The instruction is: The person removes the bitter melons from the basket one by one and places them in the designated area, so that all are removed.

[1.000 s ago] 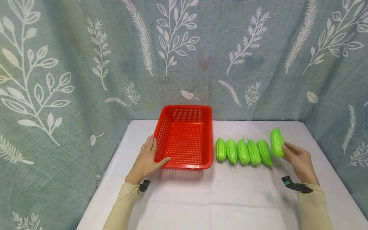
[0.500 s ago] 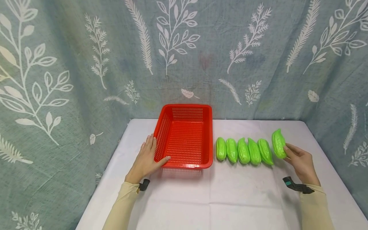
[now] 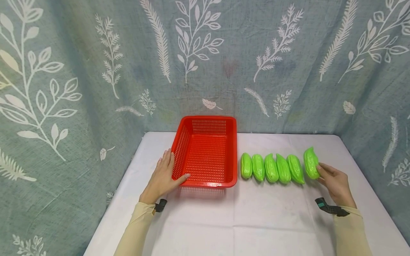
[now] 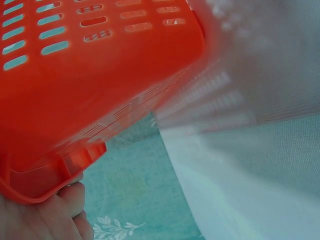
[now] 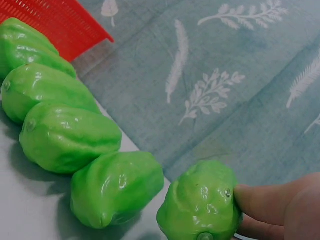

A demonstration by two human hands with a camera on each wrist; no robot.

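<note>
A red plastic basket (image 3: 205,184) with slotted walls stands on the white table. My left hand (image 3: 161,177) rests on its front left corner, fingers straight along the left rim and thumb over the front rim; in the left wrist view that hand (image 4: 55,215) shows beneath the rim. My right hand (image 3: 334,181) pinches a glossy green bitter melon (image 3: 310,163) between thumb and fingers, its pointed tip upward. It is at the right end of a row of several similar bitter melons (image 3: 270,169), with a small gap beside the nearest one (image 5: 117,187).
The row runs rightward from the basket's right side across the white table (image 3: 266,220). A grey-green curtain (image 3: 205,89) with white leaf prints hangs behind the table and along both sides.
The right hand has lowered the bitter melon toward the table and moved it slightly right. My left hand stays on the basket, and the row of bitter melons has not moved.
</note>
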